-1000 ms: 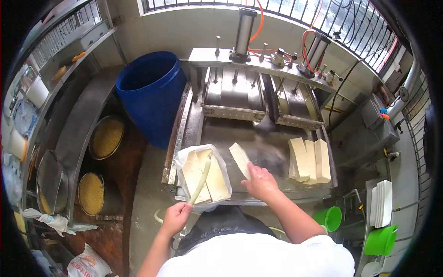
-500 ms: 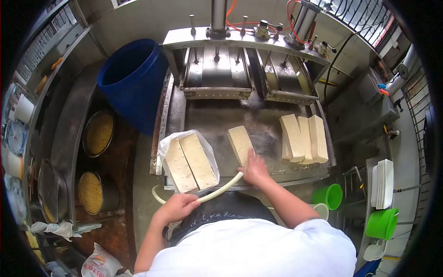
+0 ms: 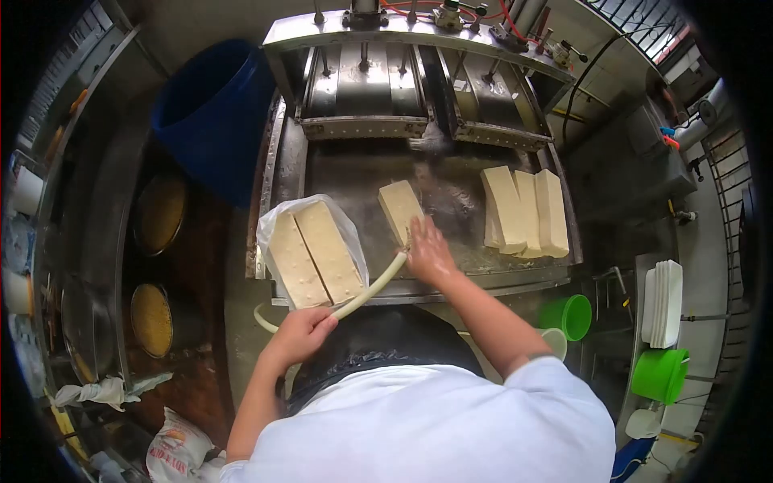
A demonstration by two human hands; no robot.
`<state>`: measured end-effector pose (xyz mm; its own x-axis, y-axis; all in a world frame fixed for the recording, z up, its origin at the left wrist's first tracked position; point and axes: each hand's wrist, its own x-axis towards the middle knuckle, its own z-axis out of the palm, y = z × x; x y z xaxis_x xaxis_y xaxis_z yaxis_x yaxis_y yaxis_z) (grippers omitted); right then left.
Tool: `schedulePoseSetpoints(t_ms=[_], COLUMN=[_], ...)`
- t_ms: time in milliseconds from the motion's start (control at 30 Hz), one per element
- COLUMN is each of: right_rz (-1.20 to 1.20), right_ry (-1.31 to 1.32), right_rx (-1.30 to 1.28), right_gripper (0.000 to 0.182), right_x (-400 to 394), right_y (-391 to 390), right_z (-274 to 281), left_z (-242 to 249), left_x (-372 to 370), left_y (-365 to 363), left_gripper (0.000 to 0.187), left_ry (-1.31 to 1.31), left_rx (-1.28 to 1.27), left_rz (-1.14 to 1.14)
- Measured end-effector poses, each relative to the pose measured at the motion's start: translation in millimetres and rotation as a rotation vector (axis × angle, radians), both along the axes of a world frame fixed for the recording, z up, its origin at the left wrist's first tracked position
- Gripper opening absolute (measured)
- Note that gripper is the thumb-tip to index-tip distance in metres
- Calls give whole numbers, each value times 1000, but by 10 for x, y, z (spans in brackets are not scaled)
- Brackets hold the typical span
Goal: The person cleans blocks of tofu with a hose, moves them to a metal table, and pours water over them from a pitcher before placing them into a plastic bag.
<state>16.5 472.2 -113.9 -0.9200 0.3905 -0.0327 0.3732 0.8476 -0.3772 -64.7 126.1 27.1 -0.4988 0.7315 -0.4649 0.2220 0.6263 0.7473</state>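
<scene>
A pale hose curves across the front of the metal table. My left hand is closed round the hose. My right hand lies with fingers stretched against the right side of a single cream-coloured block, near its front end. The hose's end is beside this hand, and a little water seems to come from it. On the left, two long blocks lie side by side in a white plastic bag. Several similar blocks rest together at the table's right.
Behind the table's work area stands a metal press. A blue barrel is at the back left, above round pots of yellow grains. To the right are green buckets and stacked white trays.
The view has shifted, so the table appears higher and slightly left. My right hand's fingers are now more outstretched along the block's side. My left hand still holds the hose.
</scene>
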Motion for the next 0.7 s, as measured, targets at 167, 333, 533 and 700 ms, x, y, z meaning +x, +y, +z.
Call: schedulePoseSetpoints(t_ms=[167,333,533,700], right_rz=[-36,-227,-347,-698], right_ry=[212,317,360,314], right_rx=[-67,-249,-131,-986], right_gripper=[58,22,23,29], right_x=[1057,973,839,894], right_y=[-136,-12,-77,-262], right_z=[-162,-145,-194,-242], left_z=[-19,21,82,66], left_x=[15,25,23,32], left_y=[-80,-25,-15,-67], left_gripper=[31,32,34,33], left_ry=[-188,-201,-174,-168], left_rx=[-70,-88,-8,-3], left_rz=[-90,-150,-126,-102])
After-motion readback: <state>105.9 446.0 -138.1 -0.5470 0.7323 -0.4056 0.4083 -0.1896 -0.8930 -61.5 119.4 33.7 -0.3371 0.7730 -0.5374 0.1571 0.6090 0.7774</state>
